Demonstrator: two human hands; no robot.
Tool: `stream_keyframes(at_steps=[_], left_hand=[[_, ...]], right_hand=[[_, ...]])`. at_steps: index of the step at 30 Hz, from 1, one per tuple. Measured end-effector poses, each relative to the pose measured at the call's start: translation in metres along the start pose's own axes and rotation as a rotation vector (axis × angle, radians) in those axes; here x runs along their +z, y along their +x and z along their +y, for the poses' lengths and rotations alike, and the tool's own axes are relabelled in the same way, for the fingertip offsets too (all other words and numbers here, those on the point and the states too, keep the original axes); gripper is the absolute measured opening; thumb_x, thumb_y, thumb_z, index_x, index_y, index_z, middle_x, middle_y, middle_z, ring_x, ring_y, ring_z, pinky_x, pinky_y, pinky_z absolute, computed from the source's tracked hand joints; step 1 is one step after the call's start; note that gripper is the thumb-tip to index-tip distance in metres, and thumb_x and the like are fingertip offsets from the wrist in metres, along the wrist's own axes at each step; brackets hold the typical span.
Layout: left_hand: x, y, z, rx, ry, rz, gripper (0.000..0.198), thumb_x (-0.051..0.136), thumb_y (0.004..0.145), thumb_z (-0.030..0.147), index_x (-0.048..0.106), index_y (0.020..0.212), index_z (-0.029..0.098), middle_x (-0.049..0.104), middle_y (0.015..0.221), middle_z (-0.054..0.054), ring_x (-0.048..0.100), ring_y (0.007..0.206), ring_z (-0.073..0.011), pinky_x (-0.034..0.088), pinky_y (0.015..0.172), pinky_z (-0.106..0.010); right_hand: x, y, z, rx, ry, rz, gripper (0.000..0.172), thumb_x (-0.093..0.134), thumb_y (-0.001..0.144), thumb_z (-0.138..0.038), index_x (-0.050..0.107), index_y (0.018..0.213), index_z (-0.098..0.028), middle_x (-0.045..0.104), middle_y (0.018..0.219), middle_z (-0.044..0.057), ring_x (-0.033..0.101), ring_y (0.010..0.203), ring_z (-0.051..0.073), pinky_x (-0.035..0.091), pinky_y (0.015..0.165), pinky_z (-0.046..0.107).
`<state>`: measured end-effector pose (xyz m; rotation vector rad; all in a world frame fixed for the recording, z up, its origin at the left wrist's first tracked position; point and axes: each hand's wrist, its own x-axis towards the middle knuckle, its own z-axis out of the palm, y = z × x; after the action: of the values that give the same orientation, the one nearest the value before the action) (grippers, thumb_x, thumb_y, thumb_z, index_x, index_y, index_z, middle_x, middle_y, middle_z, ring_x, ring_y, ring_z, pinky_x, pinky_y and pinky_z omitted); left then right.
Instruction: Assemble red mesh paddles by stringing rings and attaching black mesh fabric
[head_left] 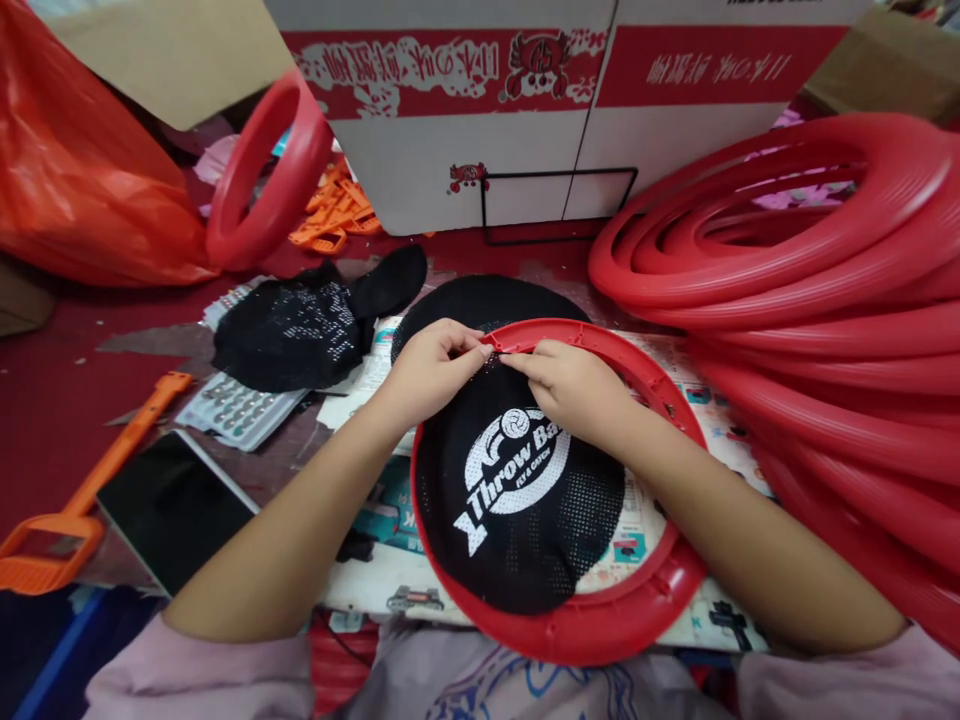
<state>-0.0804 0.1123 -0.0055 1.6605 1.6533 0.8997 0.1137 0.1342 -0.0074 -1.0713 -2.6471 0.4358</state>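
Observation:
A red plastic ring point(555, 635) lies in front of me with its inner side up, small pegs showing along it. Across its opening spreads a round black mesh net point(525, 560) printed "Throw Ball" in white; at the right it falls short of the ring. At the ring's far edge, my left hand point(424, 375) pinches the net's border between thumb and finger. My right hand point(581, 390) is closed at the same spot, its fingertips on the border, index finger stretched toward the left thumb. More black mesh point(491, 297) lies just beyond the ring.
Red rings point(847, 430) are stacked high on the right. At left are black mesh pieces point(285, 330), a calculator point(236, 405), a dark-screened device point(180, 510) and an orange handle point(97, 490). A white-and-red carton point(465, 150) and a black wire frame point(559, 175) stand behind.

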Motion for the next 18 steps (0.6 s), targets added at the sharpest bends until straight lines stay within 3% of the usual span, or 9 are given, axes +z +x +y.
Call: stream_keyframes(at_steps=[13,18], left_hand=[[-0.0004,-0.0007,-0.0004,0.060,0.089,0.003,0.018,0.061,0.080,0.030,0.067,0.071,0.016,0.066,0.098,-0.008,0.062,0.095,-0.0226,0.048,0.091,-0.038],[0.0019,-0.0005,-0.0027,0.075,0.159,0.002,0.015,0.061,0.080,0.025,0.067,0.071,0.015,0.064,0.096,-0.008,0.061,0.094,-0.0218,0.049,0.088,-0.037]], right_hand=[[0.0030,0.0008,-0.0025,-0.001,-0.046,-0.037,0.046,0.041,0.090,-0.012,0.061,0.131,-0.021,0.067,0.110,0.013,0.062,0.092,0.022,0.047,0.074,0.031],[0.0025,-0.0006,-0.0004,-0.013,0.025,0.050,0.042,0.044,0.088,-0.011,0.068,0.121,-0.018,0.069,0.110,0.013,0.063,0.093,0.023,0.049,0.076,0.033]])
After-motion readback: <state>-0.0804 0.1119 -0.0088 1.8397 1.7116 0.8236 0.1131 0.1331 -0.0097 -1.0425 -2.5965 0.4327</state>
